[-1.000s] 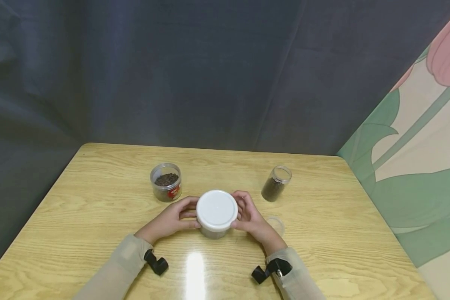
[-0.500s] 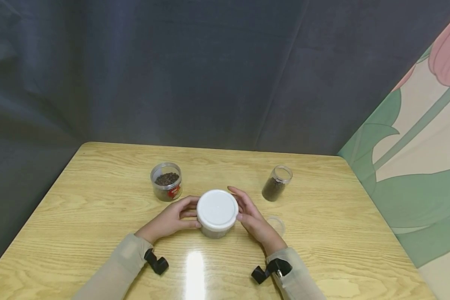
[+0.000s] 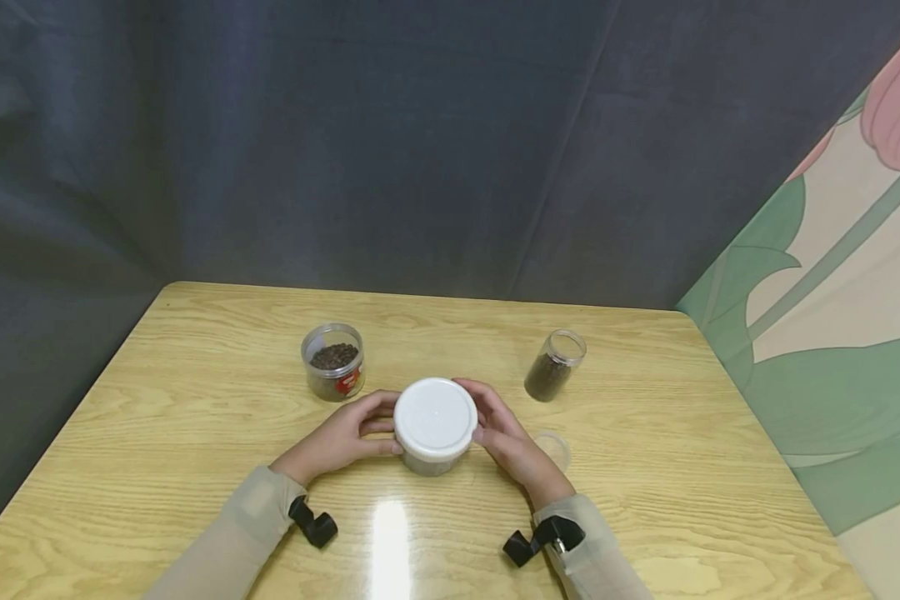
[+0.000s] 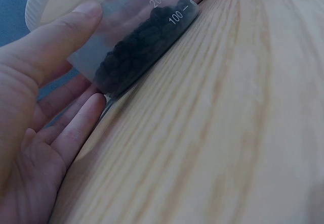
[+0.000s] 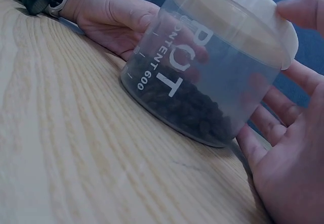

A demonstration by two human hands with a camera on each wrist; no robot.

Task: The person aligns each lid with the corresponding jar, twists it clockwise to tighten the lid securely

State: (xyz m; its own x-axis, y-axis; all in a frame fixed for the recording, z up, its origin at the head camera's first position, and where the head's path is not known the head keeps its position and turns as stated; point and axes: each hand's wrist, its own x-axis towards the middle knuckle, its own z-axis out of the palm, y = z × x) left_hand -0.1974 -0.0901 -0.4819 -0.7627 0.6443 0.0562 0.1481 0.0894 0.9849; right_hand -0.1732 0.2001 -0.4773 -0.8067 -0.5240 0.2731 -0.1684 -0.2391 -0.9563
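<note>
A clear plastic jar [image 3: 429, 466] with a white lid [image 3: 435, 417] stands upright on the wooden table. Dark beans [image 5: 177, 100] fill its lower part, below the printed letters "POT" seen in the right wrist view. Around the jar's left side my left hand [image 3: 350, 431] grips, its thumb [image 4: 61, 39] against the clear wall. From the right, my right hand [image 3: 506, 433] holds the lid's rim between thumb and forefinger. In the right wrist view its lower fingers [image 5: 276, 113] lie along the jar's side.
An open round tub [image 3: 333, 362] with brown beans stands behind my left hand. To the back right is an open, narrow jar [image 3: 555, 365] of dark contents. A clear disc, perhaps a lid [image 3: 552, 451], lies beside my right wrist.
My right hand has loosened from the lid, its fingertips lifting away and then returning, with the thumb now higher along the rim. The left hand and the jar have stayed in place.
</note>
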